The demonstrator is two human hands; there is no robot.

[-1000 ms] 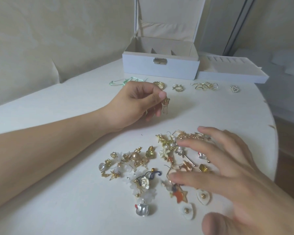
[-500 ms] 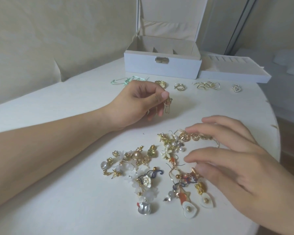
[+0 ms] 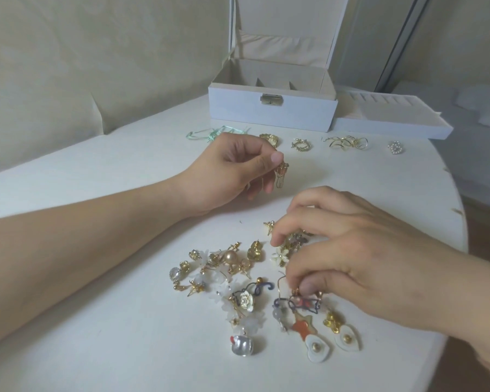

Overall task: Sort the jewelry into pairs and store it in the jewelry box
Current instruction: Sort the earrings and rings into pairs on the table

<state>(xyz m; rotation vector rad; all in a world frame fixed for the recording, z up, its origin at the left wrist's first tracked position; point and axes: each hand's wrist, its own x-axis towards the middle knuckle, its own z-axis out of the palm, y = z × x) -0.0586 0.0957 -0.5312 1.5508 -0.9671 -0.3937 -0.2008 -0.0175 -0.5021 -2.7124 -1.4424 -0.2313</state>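
A heap of mixed earrings (image 3: 238,281) lies on the white table (image 3: 125,171) near me. My left hand (image 3: 232,171) pinches a gold wire earring (image 3: 281,176) between thumb and forefinger, held just above the table. My right hand (image 3: 348,250) is over the right side of the heap, its fingers curled down and pinching into the tangled pieces there. The white jewelry box (image 3: 272,111) stands open at the back. In front of it a row of sorted pairs runs left to right: a mint green cord piece (image 3: 210,133), gold studs (image 3: 270,138), small hoops (image 3: 301,144), twisted gold wires (image 3: 347,142) and a pearl piece (image 3: 395,147).
The box's removable tray (image 3: 391,120) with ring slots lies to the right of the box. The table's rounded edge (image 3: 461,222) curves close past my right hand. A beige wall stands behind the table.
My right hand has drawn its spread fingers together and curled them down into the right part of the heap. The left hand has kept the gold earring still.
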